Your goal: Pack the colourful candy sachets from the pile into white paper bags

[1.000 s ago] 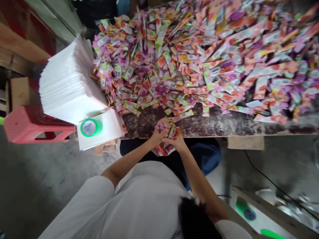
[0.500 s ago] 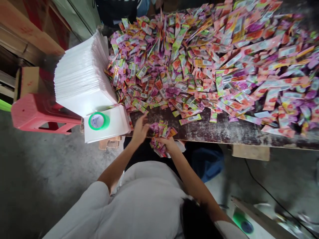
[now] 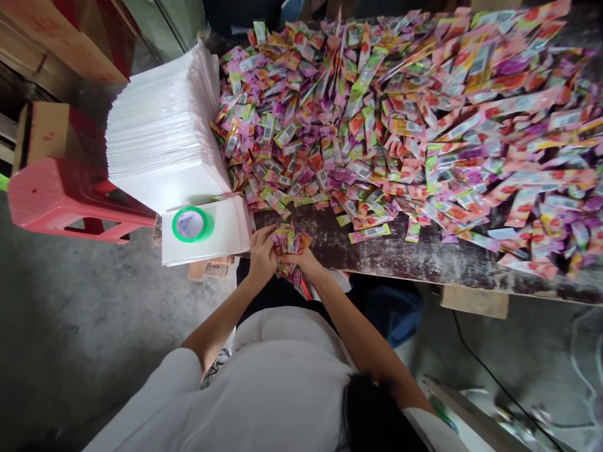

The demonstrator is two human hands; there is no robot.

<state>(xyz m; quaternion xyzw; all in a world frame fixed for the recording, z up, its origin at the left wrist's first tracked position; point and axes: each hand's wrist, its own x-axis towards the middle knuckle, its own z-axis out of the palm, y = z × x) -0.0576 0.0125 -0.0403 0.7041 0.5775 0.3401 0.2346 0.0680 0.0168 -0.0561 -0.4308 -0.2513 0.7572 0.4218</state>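
A bunch of small colourful candy sachets (image 3: 288, 240) is held at the table's front edge, close to my body. My right hand (image 3: 305, 263) grips it from the right, thumb across its front. On the left side my left hand (image 3: 262, 256) is closed against the same bunch, fingers curled; its fingertips are partly hidden. Below the bunch, a white and red piece (image 3: 305, 290) shows beside my right wrist. A large heap of similar pink, purple and green sachets (image 3: 325, 144) covers the table beyond my hands.
Left of the heap stands a tall stack of white sheets or flat packs (image 3: 164, 132). A green tape roll (image 3: 190, 224) lies on a lower white stack (image 3: 217, 229). A red plastic stool (image 3: 80, 201) and cardboard boxes (image 3: 51, 135) are farther left. The dark worn table (image 3: 377, 257) ends before my body.
My left hand has come in from beside the bunch and closed on its left side. My right hand keeps its hold. The whole view has shifted slightly.
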